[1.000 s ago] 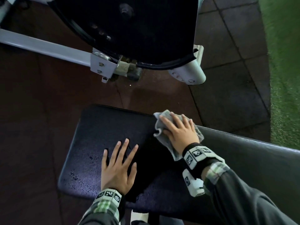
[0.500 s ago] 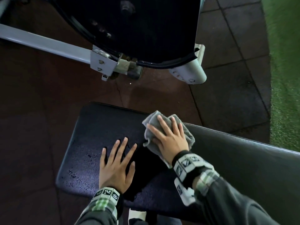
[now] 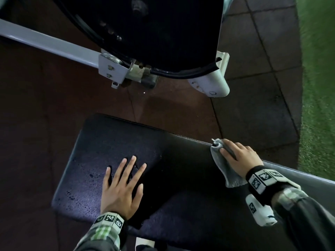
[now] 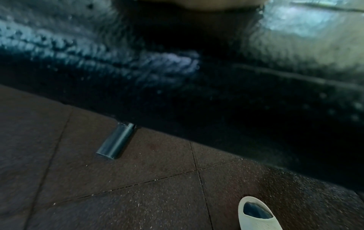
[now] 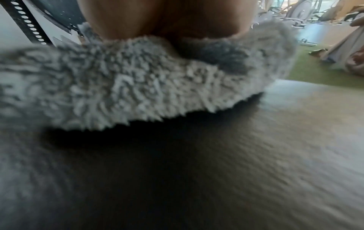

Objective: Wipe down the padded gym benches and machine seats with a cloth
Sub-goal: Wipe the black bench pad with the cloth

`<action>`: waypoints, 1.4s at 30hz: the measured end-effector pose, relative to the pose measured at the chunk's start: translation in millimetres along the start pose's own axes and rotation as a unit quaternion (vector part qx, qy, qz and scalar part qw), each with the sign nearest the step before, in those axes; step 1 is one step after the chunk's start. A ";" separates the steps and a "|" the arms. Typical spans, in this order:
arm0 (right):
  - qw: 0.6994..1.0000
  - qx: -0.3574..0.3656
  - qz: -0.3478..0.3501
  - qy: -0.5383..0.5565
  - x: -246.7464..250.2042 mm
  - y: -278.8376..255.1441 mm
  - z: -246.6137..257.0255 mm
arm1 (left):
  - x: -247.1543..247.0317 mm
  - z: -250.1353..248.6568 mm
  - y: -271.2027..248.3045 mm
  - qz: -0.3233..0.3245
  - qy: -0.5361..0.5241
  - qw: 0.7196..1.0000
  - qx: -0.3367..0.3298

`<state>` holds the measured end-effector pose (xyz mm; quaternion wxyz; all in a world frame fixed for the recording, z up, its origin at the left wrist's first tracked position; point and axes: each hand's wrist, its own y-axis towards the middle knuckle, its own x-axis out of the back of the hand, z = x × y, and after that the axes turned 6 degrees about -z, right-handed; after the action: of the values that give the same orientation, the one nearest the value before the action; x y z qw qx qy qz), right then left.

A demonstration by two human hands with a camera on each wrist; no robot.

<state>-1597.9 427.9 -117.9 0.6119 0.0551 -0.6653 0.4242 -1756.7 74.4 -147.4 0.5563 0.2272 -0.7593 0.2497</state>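
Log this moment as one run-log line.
step: wiping | right hand: presses grey cloth on bench pad | left hand: flat on pad

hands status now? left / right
Left hand: open, flat on the bench pad, holding nothing.
Right hand: open, fingers pressing the grey cloth onto the pad.

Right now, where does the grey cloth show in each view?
Head: grey cloth right of centre, under the right hand, at the far edge of the black bench pad.
Left wrist: not in view.
Right wrist: fills the upper middle, beneath the hand.
Shared landmark: the black bench pad.
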 end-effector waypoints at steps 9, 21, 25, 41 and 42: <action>0.983 0.184 -0.010 0.011 -7.8 24.2 113.8 | -0.3 0.8 0.6 -0.007 0.011 1.000 -0.005; 0.996 0.085 -0.001 0.005 0.4 -0.5 25.3 | 1.1 2.0 1.0 0.002 -0.010 1.000 -0.005; 0.994 0.100 -0.023 -0.032 -1.4 8.7 84.1 | 0.0 4.1 0.4 -0.004 -0.024 1.000 -0.014; 0.979 0.167 -0.099 0.057 -15.4 -8.1 72.3 | 14.9 65.7 -12.9 -0.045 0.006 0.986 0.162; 0.982 0.153 -0.096 0.057 -15.3 -7.3 72.1 | 14.1 65.2 -13.0 -0.049 0.007 0.985 0.165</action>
<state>-1645.2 370.9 -119.6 0.6707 0.1873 -0.5484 0.4630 -1800.3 22.3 -149.0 0.5280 0.3514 -0.6915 0.3457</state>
